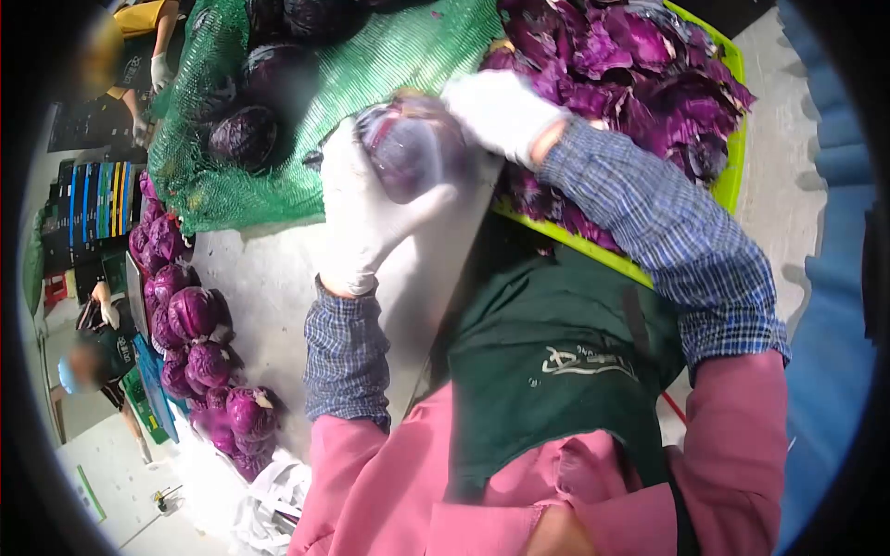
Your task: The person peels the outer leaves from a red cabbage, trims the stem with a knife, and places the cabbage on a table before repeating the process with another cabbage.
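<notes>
My left hand [357, 218], in a white glove, cups a red cabbage [413, 153] from the left and below, with the thumb along its near side. The cabbage is somewhat blurred and shows pale veins. At its upper right is my gloved right hand [505, 113], fingers drawn together close against the cabbage. Whether a leaf is pinched in those fingers is not visible. Under and behind the cabbage spreads a green mesh sack [371, 69]. Another dark cabbage [243, 136] lies in the mesh, with several more behind it.
A lime-green crate [735, 176] full of loose purple leaves [630, 83] stands at my right. Peeled red cabbages [195, 315] line the left edge of the metal table [269, 278]. Other people work at the far left, one gloved hand [161, 72] showing near the sack.
</notes>
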Tool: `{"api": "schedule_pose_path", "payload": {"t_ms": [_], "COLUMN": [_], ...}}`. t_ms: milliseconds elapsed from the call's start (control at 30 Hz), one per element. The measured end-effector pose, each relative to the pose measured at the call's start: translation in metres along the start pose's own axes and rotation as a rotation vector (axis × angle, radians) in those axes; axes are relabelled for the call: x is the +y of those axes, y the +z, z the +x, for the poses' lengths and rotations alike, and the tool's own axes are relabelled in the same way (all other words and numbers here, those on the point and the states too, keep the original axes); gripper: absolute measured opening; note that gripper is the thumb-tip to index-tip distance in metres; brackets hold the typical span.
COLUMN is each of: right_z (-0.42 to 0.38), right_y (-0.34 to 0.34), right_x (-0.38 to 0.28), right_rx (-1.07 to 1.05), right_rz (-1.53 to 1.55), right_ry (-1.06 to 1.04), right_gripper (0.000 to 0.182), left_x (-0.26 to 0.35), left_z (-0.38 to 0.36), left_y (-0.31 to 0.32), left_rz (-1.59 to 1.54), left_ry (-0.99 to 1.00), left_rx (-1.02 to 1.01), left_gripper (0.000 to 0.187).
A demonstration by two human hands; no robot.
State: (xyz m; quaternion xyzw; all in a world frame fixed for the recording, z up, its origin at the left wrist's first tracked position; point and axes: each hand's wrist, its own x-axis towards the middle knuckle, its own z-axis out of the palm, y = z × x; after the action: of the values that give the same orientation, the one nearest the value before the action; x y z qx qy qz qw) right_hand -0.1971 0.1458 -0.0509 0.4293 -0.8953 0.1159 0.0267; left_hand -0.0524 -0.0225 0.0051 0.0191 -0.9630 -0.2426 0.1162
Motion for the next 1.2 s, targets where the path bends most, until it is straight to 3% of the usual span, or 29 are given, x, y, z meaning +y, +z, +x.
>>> {"api": "schedule_pose_path", "payload": {"t_ms": [67, 100, 133, 200, 233, 267, 333, 400, 500, 533, 667, 700, 800, 867, 900, 967, 1100, 1133, 1167, 1200], "right_z": [0.004, -0.003, -0.012, -0.037, -0.047, -0.046, -0.074, -0.084, -0.102, -0.107, -0.110, -0.107, -0.099, -0.096, -0.095, -0.095, -0.094, -0.094, -0.087, -0.084], "right_y": [0.009, 0.019, 0.007, 0.001, -0.003, 0.019, -0.027, -0.019, -0.022, -0.023, -0.009, -0.013, -0.035, -0.043, -0.031, -0.025, -0.015, -0.007, 0.006, 0.020], "right_x": [0.029, 0.031, 0.026, 0.032, 0.024, 0.029, -0.014, -0.041, -0.067, -0.075, -0.081, -0.080, -0.081, -0.084, -0.088, -0.083, -0.082, -0.082, -0.071, -0.047], "right_rx": [-0.242, -0.119, -0.147, 0.051, 0.087, 0.108, -0.075, -0.023, 0.136, 0.116, 0.245, 0.200, 0.032, -0.101, 0.091, 0.043, 0.117, 0.155, 0.391, 0.177], "right_rz": [0.015, 0.063, 0.203, 0.424, 0.644, 0.666, 1.235, 1.295, 1.014, 1.005, 0.695, 0.667, 0.594, 0.542, 0.503, 0.490, 0.503, 0.505, 0.684, 0.804], "right_ry": [0.045, 0.080, 0.112, 0.053, 0.114, 0.068, 0.228, 0.164, 0.075, 0.154, 0.123, 0.143, 0.200, 0.238, 0.213, 0.251, 0.287, 0.290, 0.260, 0.542], "right_gripper": [0.016, 0.019, 0.022, 0.025, 0.031, 0.036, 0.039, 0.043, 0.045, 0.046, 0.057, 0.058, 0.060, 0.060, 0.061, 0.060, 0.053, 0.050, 0.043, 0.041], "left_x": [0.008, 0.011, 0.005, -0.013, -0.021, -0.022, -0.019, -0.013, 0.000, 0.006, 0.012, 0.009, 0.020, 0.027, 0.028, 0.028, 0.031, 0.033, 0.035, 0.036], "left_z": [-0.024, -0.035, -0.038, -0.047, -0.050, -0.054, -0.062, -0.069, -0.076, -0.078, -0.085, -0.084, -0.079, -0.076, -0.075, -0.072, -0.072, -0.072, -0.074, -0.077], "left_y": [0.007, 0.008, 0.009, 0.009, 0.005, 0.001, -0.007, -0.007, -0.004, -0.001, 0.008, 0.013, 0.019, 0.021, 0.024, 0.027, 0.031, 0.031, 0.030, 0.028], "left_rz": [0.214, 0.177, 0.044, -0.233, -0.205, -0.163, -0.073, 0.028, -0.003, 0.007, 0.029, 0.025, -0.169, -0.087, -0.055, 0.146, 0.122, 0.117, 0.116, 0.117], "left_ry": [0.317, 0.250, 0.190, 0.059, 0.039, 0.050, 0.072, 0.131, 0.019, -0.039, -0.138, -0.040, -0.085, -0.088, -0.078, -0.026, -0.063, -0.053, -0.047, -0.037], "left_rx": [0.115, 0.101, 0.094, 0.069, 0.040, 0.029, 0.004, 0.036, 0.083, 0.101, 0.208, 0.262, 0.269, 0.270, 0.279, 0.282, 0.285, 0.280, 0.277, 0.273], "left_gripper": [0.128, 0.131, 0.131, 0.132, 0.134, 0.135, 0.138, 0.142, 0.143, 0.142, 0.136, 0.131, 0.130, 0.127, 0.126, 0.123, 0.123, 0.124, 0.125, 0.125]}}
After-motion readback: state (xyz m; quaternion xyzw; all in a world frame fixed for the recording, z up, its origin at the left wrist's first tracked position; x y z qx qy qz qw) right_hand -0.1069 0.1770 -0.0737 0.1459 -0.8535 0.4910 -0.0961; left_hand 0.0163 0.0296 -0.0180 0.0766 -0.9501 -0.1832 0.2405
